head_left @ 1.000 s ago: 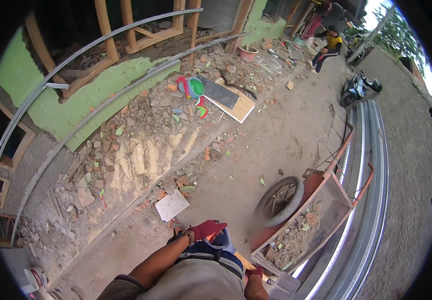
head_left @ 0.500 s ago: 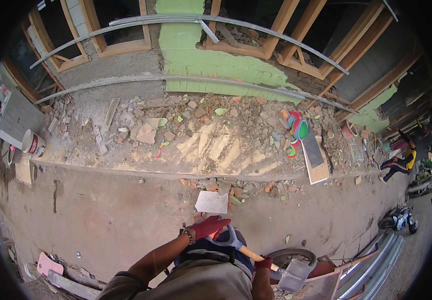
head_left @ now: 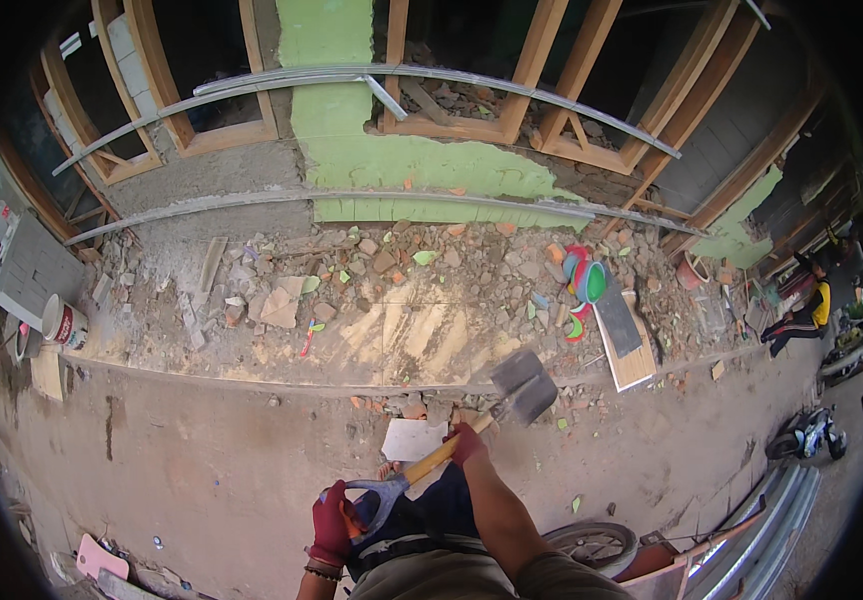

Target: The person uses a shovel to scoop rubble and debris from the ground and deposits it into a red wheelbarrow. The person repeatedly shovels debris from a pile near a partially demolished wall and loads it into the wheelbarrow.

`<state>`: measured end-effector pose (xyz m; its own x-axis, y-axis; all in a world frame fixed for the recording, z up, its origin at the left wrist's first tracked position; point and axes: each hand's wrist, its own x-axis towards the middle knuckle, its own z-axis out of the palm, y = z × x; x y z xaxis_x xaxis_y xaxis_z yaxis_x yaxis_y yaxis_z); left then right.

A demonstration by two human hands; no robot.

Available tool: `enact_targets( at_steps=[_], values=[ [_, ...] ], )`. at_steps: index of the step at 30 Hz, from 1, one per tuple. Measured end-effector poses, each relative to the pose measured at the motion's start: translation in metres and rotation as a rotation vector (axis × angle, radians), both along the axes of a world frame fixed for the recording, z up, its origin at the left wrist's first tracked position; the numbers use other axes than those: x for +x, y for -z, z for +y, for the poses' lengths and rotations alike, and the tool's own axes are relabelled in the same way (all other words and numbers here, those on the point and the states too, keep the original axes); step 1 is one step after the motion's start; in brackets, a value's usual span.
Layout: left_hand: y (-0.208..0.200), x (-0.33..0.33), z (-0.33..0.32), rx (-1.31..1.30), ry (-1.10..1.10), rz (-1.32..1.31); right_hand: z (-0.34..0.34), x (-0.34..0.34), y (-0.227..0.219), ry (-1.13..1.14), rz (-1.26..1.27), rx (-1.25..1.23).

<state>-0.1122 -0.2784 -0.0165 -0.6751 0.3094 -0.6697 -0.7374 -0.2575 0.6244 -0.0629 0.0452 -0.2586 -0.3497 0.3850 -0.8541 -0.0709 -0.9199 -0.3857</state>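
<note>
A shovel with a wooden shaft and a blue-grey D-shaped grip slants across my front. My left hand, in a dark red glove, is closed round the D-grip at its rear. Farther up, my right hand, gloved in the same red, wraps the shaft close to the blade. The dull metal blade hangs over the edge of the rubble-strewn ledge and looks bare. Just left of the right hand, a whitish flat slab lies on the ground beside broken brick pieces.
Broken masonry covers the raised ledge below a partly green wall. Coloured bowls and a plank lie there. A bucket stands left. A wheelbarrow wheel is near right, a person sits far right.
The shovel has swung from my right side forward to the ledge, blade first. My right hand has moved forward with it, and my left hand has drawn back to the lower left.
</note>
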Motion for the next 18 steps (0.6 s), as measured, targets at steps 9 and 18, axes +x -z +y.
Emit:
enact_targets(
  at_steps=[9, 18],
  values=[
    [0.116, 0.05, 0.112, -0.435, -0.366, 0.009, 0.052, -0.062, 0.147, -0.374, -0.058, -0.351],
    [0.247, 0.055, 0.429, -0.476, -0.571, -0.35, 0.391, -0.151, 0.203, -0.616, -0.329, -0.085]
  ],
)
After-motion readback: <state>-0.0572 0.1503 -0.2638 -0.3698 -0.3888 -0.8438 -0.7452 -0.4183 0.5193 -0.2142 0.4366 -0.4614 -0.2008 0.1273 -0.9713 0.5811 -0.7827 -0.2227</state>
